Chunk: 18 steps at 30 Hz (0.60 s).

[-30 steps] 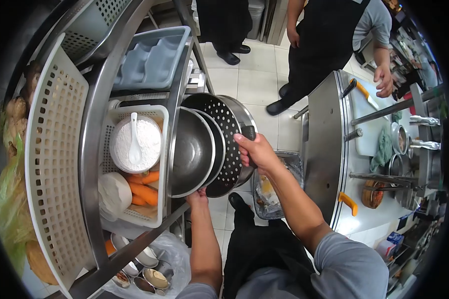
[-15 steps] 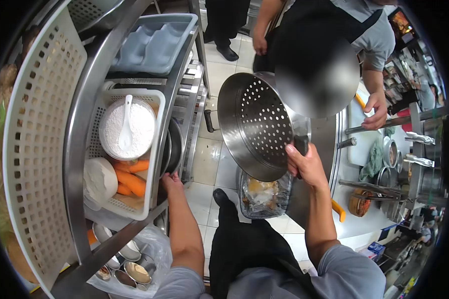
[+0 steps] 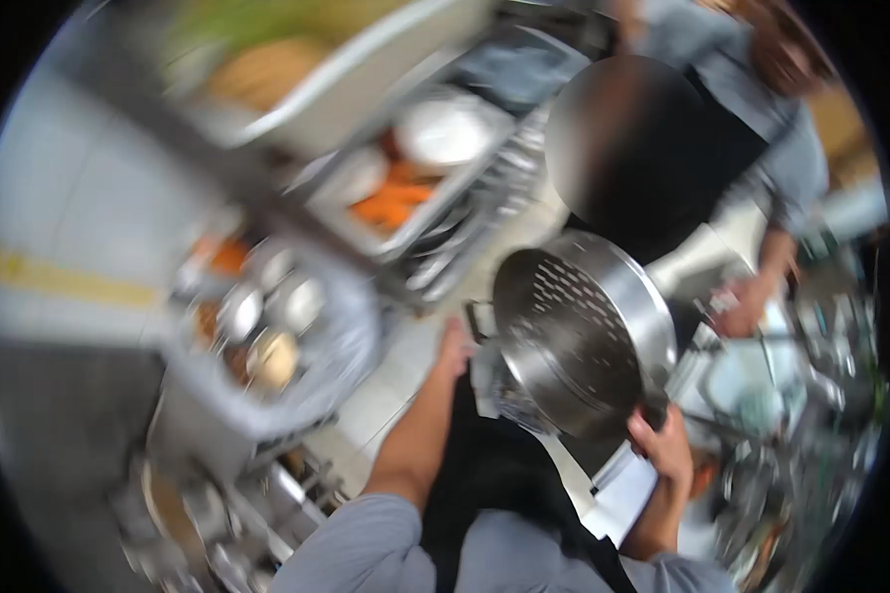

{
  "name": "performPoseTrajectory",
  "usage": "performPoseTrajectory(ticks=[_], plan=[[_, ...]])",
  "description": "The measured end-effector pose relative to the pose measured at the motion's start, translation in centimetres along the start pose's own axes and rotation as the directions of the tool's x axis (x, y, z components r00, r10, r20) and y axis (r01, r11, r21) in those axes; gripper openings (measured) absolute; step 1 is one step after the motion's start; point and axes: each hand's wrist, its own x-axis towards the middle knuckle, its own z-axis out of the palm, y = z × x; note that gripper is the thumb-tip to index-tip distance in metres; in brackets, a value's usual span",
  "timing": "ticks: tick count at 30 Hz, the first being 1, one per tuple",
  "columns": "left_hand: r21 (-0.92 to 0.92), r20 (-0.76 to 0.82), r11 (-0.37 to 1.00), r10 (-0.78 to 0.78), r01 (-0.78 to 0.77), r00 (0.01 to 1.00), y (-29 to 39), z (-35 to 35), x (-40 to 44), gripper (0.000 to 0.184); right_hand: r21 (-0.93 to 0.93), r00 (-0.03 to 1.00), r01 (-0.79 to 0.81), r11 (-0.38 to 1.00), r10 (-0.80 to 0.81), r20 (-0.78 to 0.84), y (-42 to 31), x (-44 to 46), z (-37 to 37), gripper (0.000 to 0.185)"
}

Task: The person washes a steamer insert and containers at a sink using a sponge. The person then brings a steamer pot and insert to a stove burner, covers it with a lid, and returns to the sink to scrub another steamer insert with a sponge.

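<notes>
A large steel pot with a perforated bottom [image 3: 583, 331] hangs tilted in front of my body, its holes facing up and to the left. My right hand [image 3: 666, 443] is closed round its dark handle on the right side. Close to the opposite handle, at the pot's left, is my left hand [image 3: 455, 348]; motion smears its fingers, and whether they touch that handle is unclear. The whole view is blurred.
A shelf rack at upper left holds a white basket [image 3: 366, 237] with carrots [image 3: 396, 198] and a white bowl [image 3: 445, 130]. Below it stands a plastic-lined bin [image 3: 351, 341] with several small containers. A co-worker [image 3: 682, 148] in a black apron stands close beyond the pot.
The perforated pot came off the rack's side in my right hand and is now before my body. My left hand has left the bowls at the rack and moved toward the pot. The view has turned.
</notes>
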Motion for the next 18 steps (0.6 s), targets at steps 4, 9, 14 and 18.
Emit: performPoseTrajectory(ticks=[4, 9, 14, 18], plan=[[-0.087, -0.215, 0.995, 0.032, -0.052, 0.976, -6.0, -3.4, -9.9, 0.085, -0.235, 0.972, 0.174, 0.956, -0.128, 0.198, 2.0, -4.6, -2.5, 0.039], [-0.350, -0.233, 0.928, 0.043, -0.125, 0.972, -11.2, -9.9, -27.1, 0.069, -0.380, 0.828, 0.149, 0.913, 0.095, 0.553, -5.5, -7.5, -1.6, 0.038], [-0.311, -0.337, 0.841, 0.339, -0.444, 0.878, -11.7, -17.5, -41.5, 0.051, 0.252, 0.634, 0.147, 0.956, -0.287, 0.718, -7.3, -4.5, 6.3, 0.042], [-0.168, -0.564, 0.633, 0.567, -0.756, 0.600, -11.3, -24.1, -52.6, 0.064, 0.342, 0.488, -0.037, 0.939, -0.281, 0.826, -12.4, -7.2, 15.7, 0.035]])
